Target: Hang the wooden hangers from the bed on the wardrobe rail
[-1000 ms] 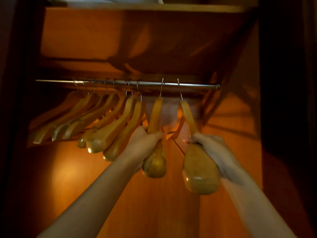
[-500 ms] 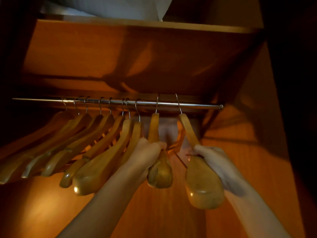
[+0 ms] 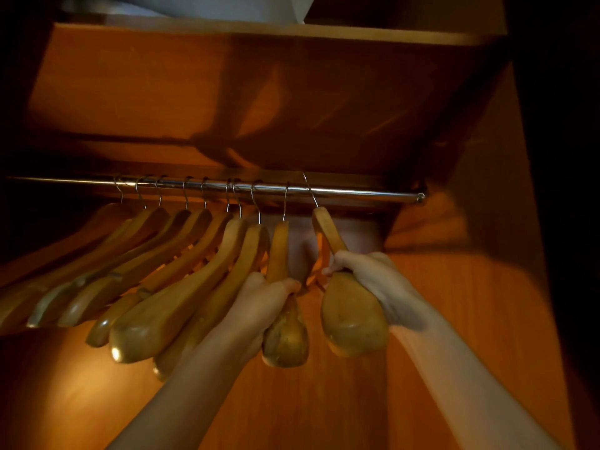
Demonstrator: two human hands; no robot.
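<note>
Inside a dim, orange-lit wooden wardrobe, seen from below, a metal rail (image 3: 357, 191) runs left to right beneath a shelf (image 3: 259, 29) with something pale on top. A row of wooden hangers (image 3: 168, 254) hangs by wire hooks along the left and middle of the rail, fanned toward the viewer. The left hand (image 3: 259, 306) is closed around the arm of a hanger (image 3: 284, 332) whose hook sits over the rail. The right hand (image 3: 376, 284) grips the arm of another hanger (image 3: 352, 316), tilted, its hook (image 3: 308, 186) at the rail; whether it is fully seated cannot be told. The hangers look rigid, thick and smoothly varnished, probably fairly heavy and a little slippery, with broad rounded ends. Holding the narrower arm above that end, as both hands do, likely gives the surest control for steering the thin hook.
</note>
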